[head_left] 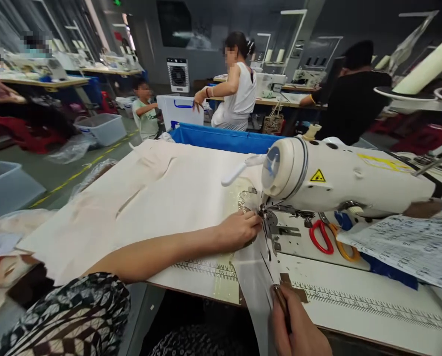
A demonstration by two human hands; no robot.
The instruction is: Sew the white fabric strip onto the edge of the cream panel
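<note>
At the needle area of the white sewing machine (pixel 332 168), my left hand (pixel 243 228) presses on pale fabric, its fingers bent and close together. Sheer pale fabric (pixel 252 277) runs from beneath that hand over the table's front edge. My right hand (pixel 295 321) is at the lower right, its fingers wrapped round the dark handle of a thin pointed tool (pixel 281 301). The tool's tip points up and left toward the machine's presser foot. A metal plate (pixel 285 231) lies just right of the needle area.
Red-handled scissors (pixel 321 237), orange-handled scissors (pixel 345 244) and printed paper sheets (pixel 410 247) lie right of the needle. Pale cloth pieces (pixel 154 158) spread over the table's left. A blue bin (pixel 224 138) stands behind the table. Several people are beyond it.
</note>
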